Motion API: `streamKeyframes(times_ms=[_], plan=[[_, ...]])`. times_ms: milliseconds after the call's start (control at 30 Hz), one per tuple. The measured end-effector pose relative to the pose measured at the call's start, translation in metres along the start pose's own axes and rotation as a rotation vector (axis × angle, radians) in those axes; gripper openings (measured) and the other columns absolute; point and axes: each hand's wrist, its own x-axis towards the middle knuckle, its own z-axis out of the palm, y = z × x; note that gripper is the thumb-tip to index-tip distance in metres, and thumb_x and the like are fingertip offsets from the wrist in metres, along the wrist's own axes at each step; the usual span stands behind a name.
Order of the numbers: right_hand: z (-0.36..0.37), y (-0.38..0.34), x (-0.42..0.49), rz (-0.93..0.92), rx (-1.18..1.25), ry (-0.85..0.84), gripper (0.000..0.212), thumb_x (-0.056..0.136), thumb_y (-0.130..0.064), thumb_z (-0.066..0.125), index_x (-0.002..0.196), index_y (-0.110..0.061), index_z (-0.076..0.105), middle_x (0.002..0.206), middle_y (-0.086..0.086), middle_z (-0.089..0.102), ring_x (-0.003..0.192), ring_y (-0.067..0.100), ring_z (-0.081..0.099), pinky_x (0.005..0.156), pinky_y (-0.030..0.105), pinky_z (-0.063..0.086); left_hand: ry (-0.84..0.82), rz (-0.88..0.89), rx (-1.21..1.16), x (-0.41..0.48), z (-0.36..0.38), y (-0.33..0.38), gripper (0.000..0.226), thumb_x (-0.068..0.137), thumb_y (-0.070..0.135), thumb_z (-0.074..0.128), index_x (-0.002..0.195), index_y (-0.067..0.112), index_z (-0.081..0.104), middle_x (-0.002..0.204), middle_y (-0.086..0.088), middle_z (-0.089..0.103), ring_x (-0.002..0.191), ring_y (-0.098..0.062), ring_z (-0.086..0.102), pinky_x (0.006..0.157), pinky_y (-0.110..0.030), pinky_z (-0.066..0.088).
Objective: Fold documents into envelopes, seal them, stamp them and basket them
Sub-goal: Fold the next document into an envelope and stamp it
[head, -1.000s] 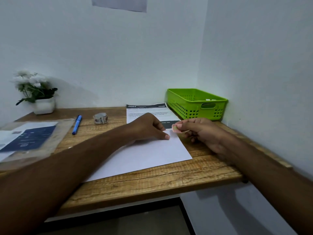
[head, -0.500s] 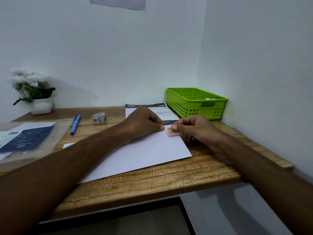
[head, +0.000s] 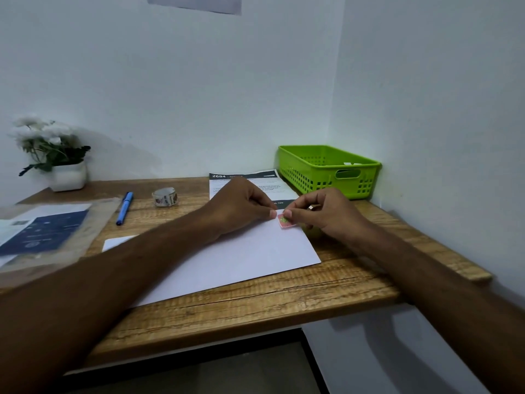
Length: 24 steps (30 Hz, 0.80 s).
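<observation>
A wooden desk (head: 284, 305) fills the lower half of the frame, set into a corner of pale walls. A person's two bare forearms reach in from the bottom corners and meet right of centre. A large white envelope (head: 241, 260) lies flat across the middle of the desk, partly under the left arm. At the left edge of the frame lies a clear plastic sleeve (head: 93, 223) with blue and white papers inside. A green basket (head: 312, 180) stands at the back right, against the wall corner, with something white showing inside. A printed document (head: 218, 176) with a dark header lies behind the envelope, just left of the basket. A white pot of white flowers (head: 56, 157) stands at the far left, by the back wall.

The left hand (head: 241, 206) rests on the envelope's top right corner, fingers curled under, thumb tip pressed down just left of the stamp (head: 285, 221). The right hand (head: 326, 214), fingers curled, pinches the stamp's upper right edge between thumb and forefinger. A blue pen (head: 124, 207) and a roll of tape (head: 165, 197) lie left of the document. The small pink stamp with a green mark lies on the envelope's top right corner, between the two thumbs.
</observation>
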Motion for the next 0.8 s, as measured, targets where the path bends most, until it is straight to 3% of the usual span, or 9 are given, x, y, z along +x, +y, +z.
streamKeyframes(times_ms=[167, 300, 433, 567, 800], plan=[[0.0022, 0.0013, 0.0002, -0.037, -0.006, 0.014, 0.008, 0.076, -0.020, 0.081, 0.079, -0.013, 0.079, 0.071, 0.002, 0.073, 0.057, 0.007, 0.050, 0.051, 0.015, 0.039, 0.017, 0.015, 0.028, 0.0006, 0.0013, -0.0006, 0.005, 0.079, 0.010, 0.074, 0.081, 0.013, 0.077, 0.073, -0.001, 0.073, 0.056, 0.004, 0.056, 0.055, -0.011, 0.045], [0.0032, 0.0027, 0.0008, -0.048, -0.021, 0.017, 0.010, 0.076, -0.023, 0.082, 0.079, -0.013, 0.079, 0.074, 0.003, 0.076, 0.062, 0.007, 0.055, 0.058, 0.023, 0.041, 0.030, 0.006, 0.014, 0.0008, 0.0024, -0.0023, 0.004, 0.079, 0.011, 0.074, 0.080, 0.014, 0.077, 0.073, -0.002, 0.074, 0.058, 0.001, 0.058, 0.058, -0.014, 0.046], [0.0050, 0.0009, -0.0023, -0.079, -0.029, 0.029, 0.013, 0.076, -0.026, 0.082, 0.075, -0.014, 0.079, 0.070, 0.001, 0.075, 0.056, -0.003, 0.056, 0.057, 0.014, 0.039, 0.035, 0.023, -0.020, 0.0012, 0.0045, -0.0021, 0.006, 0.078, 0.017, 0.077, 0.080, 0.011, 0.078, 0.075, -0.007, 0.074, 0.063, -0.005, 0.058, 0.062, -0.021, 0.045], [0.0053, 0.0020, -0.0024, -0.085, -0.074, 0.063, 0.019, 0.073, -0.035, 0.084, 0.071, -0.017, 0.079, 0.068, 0.004, 0.074, 0.052, -0.003, 0.052, 0.055, 0.011, 0.036, 0.042, 0.051, 0.007, 0.0012, 0.0073, -0.0012, 0.007, 0.076, 0.018, 0.079, 0.080, 0.012, 0.078, 0.072, -0.005, 0.074, 0.059, -0.001, 0.056, 0.058, -0.017, 0.043], [0.0052, 0.0032, -0.0036, -0.044, -0.049, 0.135, 0.024, 0.061, -0.044, 0.088, 0.070, -0.024, 0.079, 0.069, 0.002, 0.074, 0.060, 0.005, 0.060, 0.064, 0.030, 0.042, 0.057, 0.099, 0.081, 0.0023, 0.0086, -0.0011, 0.003, 0.078, 0.015, 0.077, 0.080, 0.013, 0.078, 0.071, -0.004, 0.073, 0.057, 0.000, 0.056, 0.056, -0.016, 0.043]])
